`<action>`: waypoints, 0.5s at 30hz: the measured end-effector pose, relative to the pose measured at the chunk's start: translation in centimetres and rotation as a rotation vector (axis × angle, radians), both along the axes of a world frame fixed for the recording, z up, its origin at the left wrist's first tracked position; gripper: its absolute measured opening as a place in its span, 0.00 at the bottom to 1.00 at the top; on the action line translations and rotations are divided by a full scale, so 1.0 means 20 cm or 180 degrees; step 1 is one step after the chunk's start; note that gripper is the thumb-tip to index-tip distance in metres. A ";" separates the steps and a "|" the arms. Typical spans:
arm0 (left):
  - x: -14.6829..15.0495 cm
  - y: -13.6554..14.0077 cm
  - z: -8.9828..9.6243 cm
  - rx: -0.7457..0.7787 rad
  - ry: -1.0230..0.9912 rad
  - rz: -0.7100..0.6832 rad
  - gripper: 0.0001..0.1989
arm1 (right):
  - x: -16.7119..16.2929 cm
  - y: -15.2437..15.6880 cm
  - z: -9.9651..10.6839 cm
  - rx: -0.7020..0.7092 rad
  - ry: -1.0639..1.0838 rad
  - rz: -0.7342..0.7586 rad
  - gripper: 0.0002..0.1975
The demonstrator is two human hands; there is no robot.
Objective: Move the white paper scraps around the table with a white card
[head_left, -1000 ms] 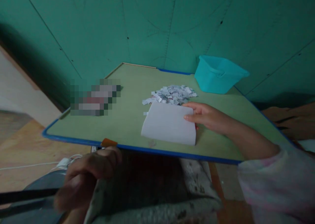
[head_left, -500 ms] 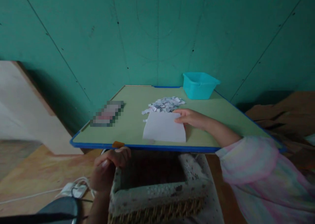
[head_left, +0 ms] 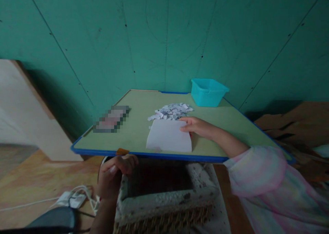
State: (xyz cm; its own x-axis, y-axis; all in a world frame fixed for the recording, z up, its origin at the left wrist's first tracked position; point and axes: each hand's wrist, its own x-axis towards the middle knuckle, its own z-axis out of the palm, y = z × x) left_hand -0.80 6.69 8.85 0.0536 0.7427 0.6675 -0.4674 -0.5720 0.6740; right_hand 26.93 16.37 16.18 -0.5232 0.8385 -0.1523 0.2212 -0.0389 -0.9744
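Note:
A white sheet of paper [head_left: 168, 136] stands tilted near the table's front edge, its right side pinched between thumb and fingers of my right hand [head_left: 194, 126]. Just behind the sheet lies a loose pile of small paper scraps [head_left: 172, 111], partly covered by the sheet's top edge. Below the tabletop, my left hand [head_left: 119, 165] is closed over the left rim of a cloth-lined wicker basket [head_left: 167, 199]. The basket sits close to my body, under the table's front edge, and its inside is dark.
A turquoise plastic bin [head_left: 208, 93] stands at the back right of the light table [head_left: 133, 138]. A blurred-out flat object [head_left: 111, 119] lies on the left side. Cables and a white power strip [head_left: 70, 199] are on the floor at left; brown cardboard [head_left: 298, 127] is at right.
The sheet in my right hand has shifted very slightly toward me and left. My left hand keeps its hold on the basket rim. The camera view has moved a little.

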 end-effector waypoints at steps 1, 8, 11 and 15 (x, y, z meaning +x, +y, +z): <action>0.00 0.00 0.01 0.0021 0.0035 0.0043 0.16 | 0.00 0.00 0.00 -0.0002 0.0001 -0.0024 0.16; 0.01 0.01 0.01 0.0002 -0.0031 0.0083 0.17 | -0.01 0.01 -0.01 0.0008 -0.0062 0.0079 0.18; 0.00 0.01 -0.01 0.0033 -0.0019 -0.0030 0.15 | -0.01 0.00 -0.01 0.0038 -0.0071 0.0184 0.19; -0.01 0.01 -0.04 0.0026 -0.0122 -0.0189 0.14 | -0.02 -0.01 0.00 0.0131 -0.0143 0.0248 0.18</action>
